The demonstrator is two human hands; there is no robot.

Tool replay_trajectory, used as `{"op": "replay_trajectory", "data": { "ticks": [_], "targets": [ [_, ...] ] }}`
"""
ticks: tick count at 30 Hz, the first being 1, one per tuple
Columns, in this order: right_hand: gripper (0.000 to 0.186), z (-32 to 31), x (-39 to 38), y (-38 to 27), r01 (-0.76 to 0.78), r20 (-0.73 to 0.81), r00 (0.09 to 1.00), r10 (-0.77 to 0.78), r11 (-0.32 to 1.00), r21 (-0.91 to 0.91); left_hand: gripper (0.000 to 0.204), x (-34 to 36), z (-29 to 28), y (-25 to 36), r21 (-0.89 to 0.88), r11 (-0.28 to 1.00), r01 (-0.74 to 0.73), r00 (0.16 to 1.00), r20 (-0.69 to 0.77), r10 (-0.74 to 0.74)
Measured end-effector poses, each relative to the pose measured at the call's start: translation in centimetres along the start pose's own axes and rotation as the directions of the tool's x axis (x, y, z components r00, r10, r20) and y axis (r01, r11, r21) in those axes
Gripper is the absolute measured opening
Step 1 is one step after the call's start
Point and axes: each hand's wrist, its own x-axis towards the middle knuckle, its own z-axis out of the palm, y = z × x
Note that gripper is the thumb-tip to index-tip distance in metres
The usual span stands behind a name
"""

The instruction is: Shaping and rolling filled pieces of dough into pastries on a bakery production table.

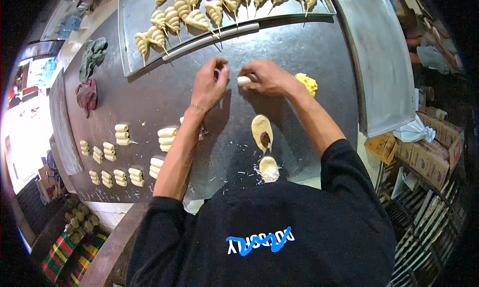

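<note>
My right hand [269,77] has its fingers curled around a small pale dough roll [243,81] on the dark worktop [309,52]. Just left of it, my left hand [209,85] hovers with bent fingers and thumb apart, nothing visible between them. Nearer to me lies a flattened oval of dough [260,123] bearing a dab of brown filling [265,139]. Below that, another dough oval [268,163] has white shreds [271,176] at its near end. A soft yellow lump [307,84] sits beside my right wrist.
A metal tray [130,57] across the far side carries several spiral dough pieces on sticks [197,20], with a grey rod [214,41] along its edge. Dough rolls [122,135] stand in small groups at left. Crumpled cloths [87,97] lie far left; another tray [384,62] is at right.
</note>
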Motion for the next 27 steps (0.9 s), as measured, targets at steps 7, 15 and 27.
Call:
{"op": "replay_trajectory", "data": {
  "ticks": [7,15,27],
  "targets": [
    [0.076,1.0,-1.7,0.9,0.114,-0.19,0.972,-0.142,0.982,-0.15,0.073,-0.6,1.9,-0.9,0.178,0.902,-0.393,0.909,0.226,0.351],
    [0.077,1.2,-3.9,-0.1,0.035,-0.012,0.999,-0.035,0.999,0.001,0.083,-2.0,3.2,-1.7,0.189,0.95,-0.249,0.922,0.347,0.173],
    [0.059,1.6,-5.5,-1.6,-0.118,-0.291,0.941,0.172,0.974,0.196,0.062,-3.2,3.7,-0.9,0.155,0.956,-0.251,0.961,0.157,0.227]
  ]
}}
